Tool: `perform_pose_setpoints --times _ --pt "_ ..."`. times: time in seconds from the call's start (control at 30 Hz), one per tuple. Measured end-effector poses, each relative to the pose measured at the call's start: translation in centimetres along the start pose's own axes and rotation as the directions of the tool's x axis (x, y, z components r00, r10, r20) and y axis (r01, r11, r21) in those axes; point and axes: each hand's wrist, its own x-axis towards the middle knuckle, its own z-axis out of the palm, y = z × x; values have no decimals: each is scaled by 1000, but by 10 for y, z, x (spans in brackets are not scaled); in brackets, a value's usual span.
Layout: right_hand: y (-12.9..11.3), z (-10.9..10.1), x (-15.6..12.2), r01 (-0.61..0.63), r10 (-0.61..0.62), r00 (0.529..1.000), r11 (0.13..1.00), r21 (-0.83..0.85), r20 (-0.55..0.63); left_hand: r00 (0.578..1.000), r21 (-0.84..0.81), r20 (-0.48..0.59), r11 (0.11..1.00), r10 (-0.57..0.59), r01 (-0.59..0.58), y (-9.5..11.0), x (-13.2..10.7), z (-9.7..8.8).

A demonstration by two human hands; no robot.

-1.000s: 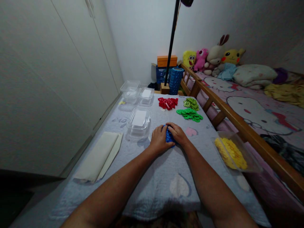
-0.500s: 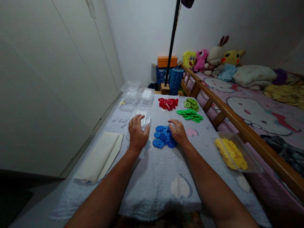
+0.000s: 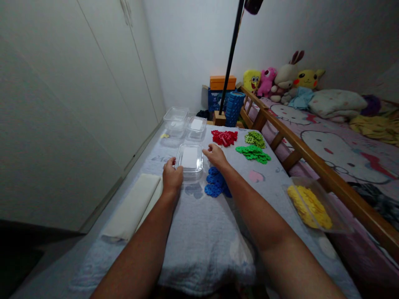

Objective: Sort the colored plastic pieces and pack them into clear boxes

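While fingers [image 3: 170, 162] flank the container [image 3: 189, 162], nearby lettering [image 3: 158, 158] seems blurred.

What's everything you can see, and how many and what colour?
Near box: one, clear, between the hands
Far boxes: at least two, clear, far left
Blue pieces: one pile, blue, mid-table
Red pieces: one pile, red, far end
Green pieces: two piles, light and bright green, far right
Yellow pieces: one heap, yellow, in tub
Tub: one, clear, right edge
Folded cloth: one, cream, left
Tablecloth: one, pale blue, underneath
Closet: one, white, left
Pole: one, black, behind table
Stacked boxes: two, orange on blue, behind table
Roller: one, blue, near bed
Bed: one, pink with brown rail, right
Stuffed toys: several, mixed colours, on bed
Left hand: one, at near box's left
Right hand: one, at its right
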Motion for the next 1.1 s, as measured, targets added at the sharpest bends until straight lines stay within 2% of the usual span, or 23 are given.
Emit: perform_pose_setpoints --times 0.13,0.3,0.5,0.6,0.8,1.1 --pt "0 6 13 -102 102 994 995 14 41 999 -121 37 993 1 3 0 -2 2" --pt "8 5 7 -65 65 998 997 -40 2 998 -212 62 977 13 0 4 -8 2" --pt "9 7 -8 8 -27 990 990 -139 -138 997 -69 14 995 79 -78 7 -13 1" --pt "2 6 -13 18 -43 987 987 -160 -154 993 8 12 993 114 -114 10 -15 0" --pt "-11 -3 -17 7 -24 997 976 -217 -75 990 116 0 983 142 -141 17 -19 -3" --pt "-30 -27 -20 60 -16 993 921 -386 116 988 44 -29 988 150 -148 10 -16 0"
